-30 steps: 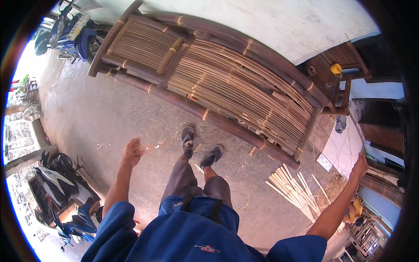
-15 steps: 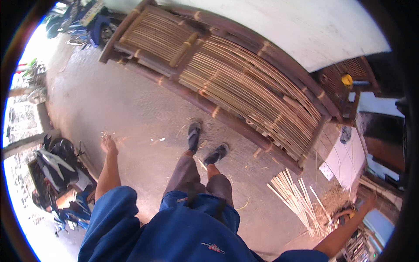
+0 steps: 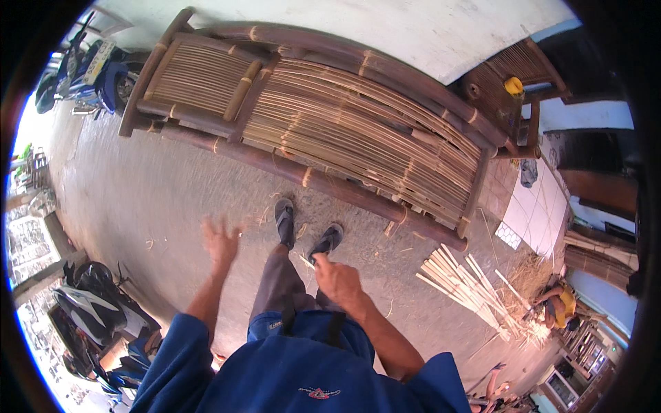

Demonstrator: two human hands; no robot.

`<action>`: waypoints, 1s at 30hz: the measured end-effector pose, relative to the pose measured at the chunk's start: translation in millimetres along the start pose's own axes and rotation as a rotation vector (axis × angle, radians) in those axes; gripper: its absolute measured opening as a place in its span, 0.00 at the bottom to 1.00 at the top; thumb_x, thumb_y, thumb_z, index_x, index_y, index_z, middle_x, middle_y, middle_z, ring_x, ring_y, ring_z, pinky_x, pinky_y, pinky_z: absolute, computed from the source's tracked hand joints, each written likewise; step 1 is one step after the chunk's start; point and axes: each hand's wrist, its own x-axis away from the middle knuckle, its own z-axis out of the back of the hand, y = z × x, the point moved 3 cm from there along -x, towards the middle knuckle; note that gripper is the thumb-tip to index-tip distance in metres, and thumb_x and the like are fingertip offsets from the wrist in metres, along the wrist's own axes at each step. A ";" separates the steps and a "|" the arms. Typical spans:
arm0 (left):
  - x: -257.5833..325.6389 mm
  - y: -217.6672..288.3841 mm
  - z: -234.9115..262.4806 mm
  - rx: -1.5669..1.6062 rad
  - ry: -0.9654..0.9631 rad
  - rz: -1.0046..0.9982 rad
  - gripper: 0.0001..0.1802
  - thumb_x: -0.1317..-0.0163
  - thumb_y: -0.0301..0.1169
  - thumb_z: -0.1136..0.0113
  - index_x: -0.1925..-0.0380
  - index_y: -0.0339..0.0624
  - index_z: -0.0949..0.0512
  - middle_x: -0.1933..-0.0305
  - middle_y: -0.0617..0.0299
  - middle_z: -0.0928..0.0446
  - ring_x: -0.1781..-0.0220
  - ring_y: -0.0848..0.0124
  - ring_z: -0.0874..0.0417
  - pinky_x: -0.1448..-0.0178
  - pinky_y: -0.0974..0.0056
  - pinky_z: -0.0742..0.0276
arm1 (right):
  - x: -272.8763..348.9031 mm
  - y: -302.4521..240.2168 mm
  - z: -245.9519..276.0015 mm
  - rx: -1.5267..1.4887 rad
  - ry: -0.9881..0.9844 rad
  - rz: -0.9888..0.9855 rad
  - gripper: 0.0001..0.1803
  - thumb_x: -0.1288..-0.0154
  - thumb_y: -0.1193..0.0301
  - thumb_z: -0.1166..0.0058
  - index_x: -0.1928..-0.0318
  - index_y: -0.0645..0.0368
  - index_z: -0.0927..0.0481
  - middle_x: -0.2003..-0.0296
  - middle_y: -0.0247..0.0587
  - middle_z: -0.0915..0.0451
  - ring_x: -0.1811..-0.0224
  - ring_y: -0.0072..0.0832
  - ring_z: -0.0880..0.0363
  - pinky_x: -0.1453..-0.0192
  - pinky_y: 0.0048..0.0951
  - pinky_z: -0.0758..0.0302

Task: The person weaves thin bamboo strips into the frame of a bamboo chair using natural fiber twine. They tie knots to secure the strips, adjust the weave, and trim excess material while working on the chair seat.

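My left hand (image 3: 220,241) is raised over the floor, its fingers spread and a little blurred, holding nothing. In front of my body, above my feet, my right hand (image 3: 337,281) has its fingers curled closed. Whatever it may hold is hidden by the fingers. Neither hand touches the long bamboo bench (image 3: 330,120), which lies beyond my feet. Its frame is dark brown, and thin slats cover the seat. Some slats sit unevenly toward the right end. Right of my hands, a fan of pale bamboo strips (image 3: 458,282) lies on the floor.
Wood shavings (image 3: 530,279) pile up near the strips. At the left stand a dark motorbike (image 3: 96,310) and, farther off, a blue one (image 3: 96,79). A bamboo chair (image 3: 506,69) with a yellow object (image 3: 513,86) stands behind the bench's right end. Scraps dot the concrete floor (image 3: 172,186).
My right hand has swung in from the far right to the front of my body. My left hand has moved rightward, fingers now spread. The whole view has turned slightly.
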 end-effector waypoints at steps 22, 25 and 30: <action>8.5 34.6 95.5 0.177 -0.168 -0.577 0.08 0.32 0.31 0.36 0.64 0.37 0.19 0.62 0.47 0.18 0.58 0.45 0.16 0.55 0.50 0.21 | 52.6 81.2 34.1 -0.295 -0.030 -0.053 0.15 0.26 0.56 0.47 0.58 0.54 0.16 0.65 0.52 0.14 0.61 0.56 0.15 0.58 0.53 0.21; -5.2 -12.9 110.1 0.011 -0.093 -0.458 0.12 0.29 0.35 0.41 0.66 0.36 0.23 0.63 0.45 0.22 0.57 0.43 0.19 0.54 0.46 0.25 | 60.2 103.8 30.1 -0.238 0.015 -0.098 0.15 0.26 0.56 0.46 0.58 0.54 0.16 0.66 0.50 0.14 0.61 0.54 0.15 0.58 0.51 0.20; -28.1 -82.9 109.8 -0.212 -0.014 -0.242 0.13 0.28 0.37 0.42 0.64 0.38 0.21 0.61 0.46 0.22 0.56 0.44 0.19 0.52 0.45 0.25 | 49.3 126.8 18.9 -0.124 0.068 -0.120 0.14 0.26 0.56 0.45 0.59 0.53 0.16 0.67 0.48 0.14 0.62 0.53 0.15 0.59 0.51 0.21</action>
